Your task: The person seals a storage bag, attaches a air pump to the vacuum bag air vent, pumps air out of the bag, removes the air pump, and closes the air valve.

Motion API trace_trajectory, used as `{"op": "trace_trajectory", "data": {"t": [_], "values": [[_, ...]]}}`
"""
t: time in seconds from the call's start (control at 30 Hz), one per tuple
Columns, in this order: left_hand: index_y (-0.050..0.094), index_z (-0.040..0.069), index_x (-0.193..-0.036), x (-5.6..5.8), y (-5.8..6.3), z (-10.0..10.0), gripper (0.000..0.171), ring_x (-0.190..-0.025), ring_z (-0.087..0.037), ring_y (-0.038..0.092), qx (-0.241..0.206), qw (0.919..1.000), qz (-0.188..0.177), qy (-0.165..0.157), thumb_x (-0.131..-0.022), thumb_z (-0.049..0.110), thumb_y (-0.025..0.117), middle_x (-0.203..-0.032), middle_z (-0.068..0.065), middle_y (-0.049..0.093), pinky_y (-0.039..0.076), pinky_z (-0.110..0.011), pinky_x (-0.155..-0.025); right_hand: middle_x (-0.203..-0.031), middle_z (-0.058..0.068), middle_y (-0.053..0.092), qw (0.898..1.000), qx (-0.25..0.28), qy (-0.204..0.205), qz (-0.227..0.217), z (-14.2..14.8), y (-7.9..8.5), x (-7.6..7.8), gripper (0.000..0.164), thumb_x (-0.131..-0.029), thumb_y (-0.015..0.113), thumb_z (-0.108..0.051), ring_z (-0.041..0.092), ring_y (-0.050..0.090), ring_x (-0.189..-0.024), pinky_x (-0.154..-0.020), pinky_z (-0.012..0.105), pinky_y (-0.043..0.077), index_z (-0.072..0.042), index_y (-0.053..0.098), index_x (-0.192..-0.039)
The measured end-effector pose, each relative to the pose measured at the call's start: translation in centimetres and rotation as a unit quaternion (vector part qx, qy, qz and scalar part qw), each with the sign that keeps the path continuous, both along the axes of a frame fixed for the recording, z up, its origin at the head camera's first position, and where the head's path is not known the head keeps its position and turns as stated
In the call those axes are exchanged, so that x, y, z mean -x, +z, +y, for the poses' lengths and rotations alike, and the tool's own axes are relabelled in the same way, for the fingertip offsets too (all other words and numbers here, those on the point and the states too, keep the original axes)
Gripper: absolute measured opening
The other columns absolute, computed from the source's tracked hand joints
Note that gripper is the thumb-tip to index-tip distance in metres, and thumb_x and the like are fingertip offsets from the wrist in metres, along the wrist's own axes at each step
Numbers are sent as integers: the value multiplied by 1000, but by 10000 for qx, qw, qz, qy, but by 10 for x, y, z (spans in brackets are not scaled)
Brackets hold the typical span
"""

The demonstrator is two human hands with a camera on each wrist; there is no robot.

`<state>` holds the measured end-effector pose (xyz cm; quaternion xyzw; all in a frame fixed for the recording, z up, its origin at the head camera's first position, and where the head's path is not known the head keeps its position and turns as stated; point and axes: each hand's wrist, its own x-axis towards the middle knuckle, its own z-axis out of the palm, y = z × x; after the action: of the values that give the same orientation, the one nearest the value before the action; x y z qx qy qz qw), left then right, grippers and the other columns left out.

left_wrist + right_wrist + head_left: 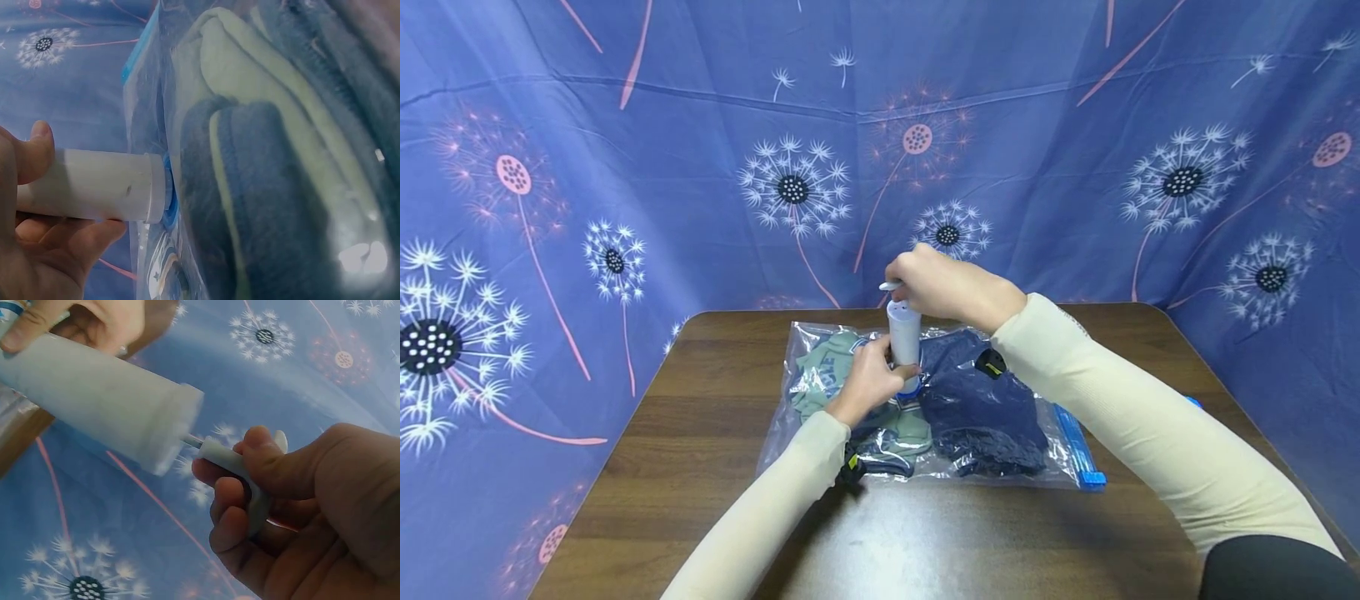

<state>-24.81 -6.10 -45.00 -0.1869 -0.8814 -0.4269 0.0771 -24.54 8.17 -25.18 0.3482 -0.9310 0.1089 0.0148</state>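
Note:
A white hand pump (904,332) stands upright on a clear plastic vacuum bag (1060,467), its lower end at the bag's blue valve (169,190). My left hand (874,375) grips the pump's barrel near the bottom, fingers and thumb around it. Above, my right hand (951,285) holds the pump's white handle (222,455), with fingers curled about it. A short length of thin metal rod (192,441) shows between handle and barrel. Inside the bag lie a folded green garment (823,367) and a dark navy garment (981,408).
The bag lies flat on a brown wooden table (670,450). Along its right side runs a blue zip strip (1073,437) with a blue slider (1092,480). A blue dandelion-print cloth (700,167) hangs behind the table and at both sides.

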Motion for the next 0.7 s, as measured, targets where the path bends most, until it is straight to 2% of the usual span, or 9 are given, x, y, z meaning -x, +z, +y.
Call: {"op": "trace_trajectory", "data": {"t": [0.23,0.4,0.57,0.7], "values": [[69,3,-115,0,-1,0,42,-88,-23,74,-171,9998,-72,7,-81,20,88,-102,-12,77,61,-37,-78,-99,17,77,9975,351,164,598,2,30,-4,14,-98,64,1,26,75,-82,-71,35,62,4,74,-107],[69,2,-116,-1,0,0,44,-90,-24,74,-180,9997,-134,26,-81,21,88,-104,-13,77,61,-38,-79,-100,18,77,9907,731,148,1138,4,50,-7,14,-100,63,0,28,75,-86,-75,38,61,4,74,-108],[68,2,-116,-1,0,1,43,-90,-25,74,-209,9997,-135,17,-82,20,88,-104,-13,77,61,-38,-78,-102,18,76,9826,970,133,1577,6,58,-7,15,-102,60,-1,28,73,-87,-79,39,60,4,73,-109],[69,2,-116,-1,-1,1,43,-92,-25,75,-228,9996,-144,5,-82,19,88,-105,-13,77,61,-38,-79,-105,18,76,9806,1100,146,1616,6,59,-7,16,-102,60,-1,28,74,-89,-80,39,60,4,72,-112]]}}
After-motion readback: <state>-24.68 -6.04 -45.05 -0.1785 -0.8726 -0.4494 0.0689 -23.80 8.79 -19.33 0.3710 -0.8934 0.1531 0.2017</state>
